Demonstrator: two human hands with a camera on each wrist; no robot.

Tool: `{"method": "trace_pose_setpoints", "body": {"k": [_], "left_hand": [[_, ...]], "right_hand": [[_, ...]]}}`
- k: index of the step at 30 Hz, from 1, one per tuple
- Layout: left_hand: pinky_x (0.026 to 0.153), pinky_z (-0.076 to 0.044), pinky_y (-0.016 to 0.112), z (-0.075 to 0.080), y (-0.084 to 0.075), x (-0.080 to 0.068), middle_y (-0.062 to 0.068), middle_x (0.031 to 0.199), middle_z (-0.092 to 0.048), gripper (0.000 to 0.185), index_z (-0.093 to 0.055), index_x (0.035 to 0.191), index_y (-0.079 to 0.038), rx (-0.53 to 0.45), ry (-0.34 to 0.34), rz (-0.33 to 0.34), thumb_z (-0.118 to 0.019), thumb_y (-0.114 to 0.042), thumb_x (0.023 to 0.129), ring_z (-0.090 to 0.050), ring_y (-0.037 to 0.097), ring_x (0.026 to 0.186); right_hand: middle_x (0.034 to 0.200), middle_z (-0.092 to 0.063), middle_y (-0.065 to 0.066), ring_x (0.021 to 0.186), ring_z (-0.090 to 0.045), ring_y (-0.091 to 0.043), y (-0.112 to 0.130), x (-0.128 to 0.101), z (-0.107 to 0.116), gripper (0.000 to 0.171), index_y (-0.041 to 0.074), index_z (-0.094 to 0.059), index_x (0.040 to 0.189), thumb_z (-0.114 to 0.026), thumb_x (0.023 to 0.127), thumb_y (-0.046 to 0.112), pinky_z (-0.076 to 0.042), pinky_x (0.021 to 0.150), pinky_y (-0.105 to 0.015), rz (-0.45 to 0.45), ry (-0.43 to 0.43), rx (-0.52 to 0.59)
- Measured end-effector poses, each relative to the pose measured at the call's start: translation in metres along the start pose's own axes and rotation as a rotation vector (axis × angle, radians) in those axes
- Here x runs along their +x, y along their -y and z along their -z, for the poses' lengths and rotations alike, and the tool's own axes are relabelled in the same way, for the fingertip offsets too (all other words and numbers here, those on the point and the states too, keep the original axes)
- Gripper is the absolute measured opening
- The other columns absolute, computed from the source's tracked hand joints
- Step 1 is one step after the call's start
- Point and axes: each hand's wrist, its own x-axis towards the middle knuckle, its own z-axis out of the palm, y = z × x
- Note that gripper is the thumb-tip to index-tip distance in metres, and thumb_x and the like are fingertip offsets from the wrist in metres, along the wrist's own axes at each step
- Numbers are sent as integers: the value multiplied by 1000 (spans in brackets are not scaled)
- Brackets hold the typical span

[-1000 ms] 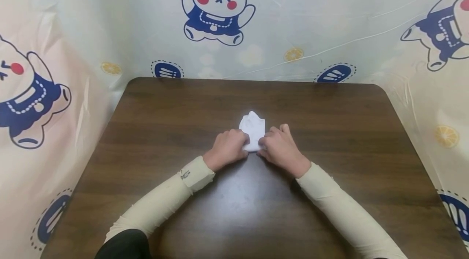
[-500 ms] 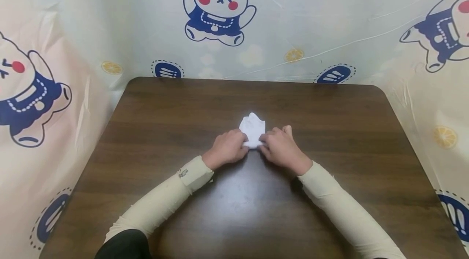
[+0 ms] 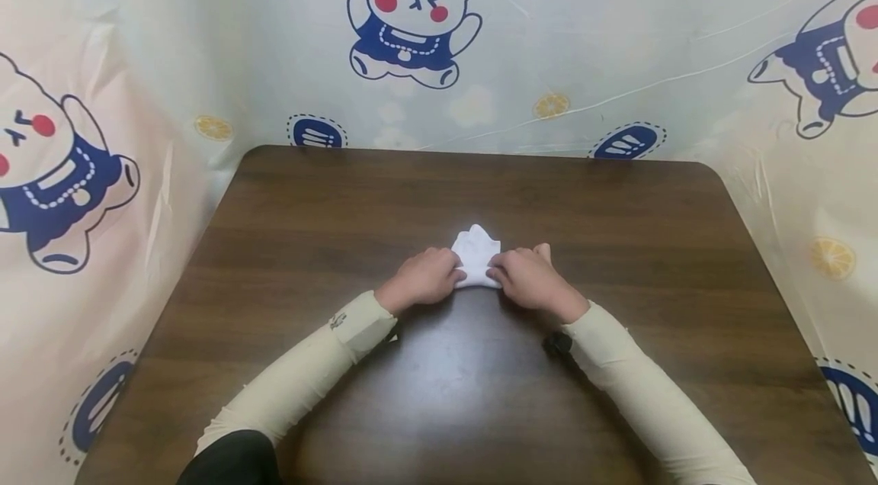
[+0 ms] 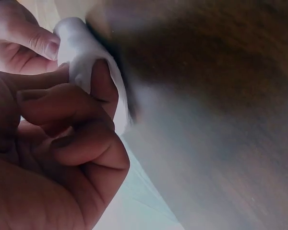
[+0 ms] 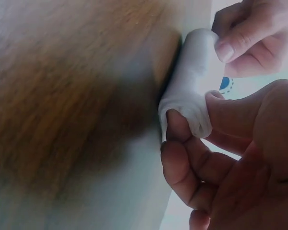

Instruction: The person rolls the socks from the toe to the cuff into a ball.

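Left hand (image 3: pixel 420 281) and right hand (image 3: pixel 523 279) pinch rolled white cloth (image 3: pixel 476 256) at near edge; our fingers hide roll's ends. Cuff mark (image 3: pixel 337 322) unreadable.

A dark brown wooden table (image 3: pixel 288 241) with rounded far corners carries everything here. Its grain runs from side to side, and a pale sheen of reflected light lies on the near middle of the top. A small white rolled cloth (image 3: pixel 475 262) lies directly on the table, about midway between its left and right edges and a little nearer the far edge than the near one. The wrist views show the cloth's roll resting against the wood.
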Motion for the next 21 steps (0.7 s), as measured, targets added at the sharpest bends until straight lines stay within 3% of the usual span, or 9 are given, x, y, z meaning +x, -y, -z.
{"method": "trace_pose_setpoints", "body": {"k": [7, 12, 15, 21], "left_hand": [[58, -42, 31, 4, 3, 5, 0, 64, -49, 25, -67, 74, -10, -71, 29, -12, -64, -14, 98, -50, 19, 62], [69, -48, 34, 4, 5, 9, 3, 81, -61, 11, -70, 94, -6, -67, 11, 31, -66, -16, 97, -56, 20, 74], [72, -50, 36, 2, 5, 10, 4, 90, -64, 15, -66, 104, -6, -43, -19, 61, -69, -19, 96, -59, 20, 80], [62, -48, 37, -2, 6, 8, 2, 88, -59, 19, -66, 97, -12, 26, -161, 44, -78, -24, 90, -56, 20, 76]], "right_hand": [[69, -58, 6, 70, -57, -19, 1, 2, 1, 15, 14, -73, 95, -63, 100, 23, -30, 74, -47, -68, 22, 55], [70, -58, 6, 72, -57, -21, 3, 4, 2, 15, 13, -73, 98, -65, 99, 24, -29, 76, -48, -106, 39, 39], [67, -57, 6, 72, -55, -23, 4, 4, 2, 16, 12, -73, 99, -67, 98, 26, -29, 77, -50, -113, 35, 15], [74, -59, 4, 77, -51, -24, 4, 4, 2, 17, 16, -71, 92, -77, 90, 31, -29, 79, -51, -103, -77, -104]]}}
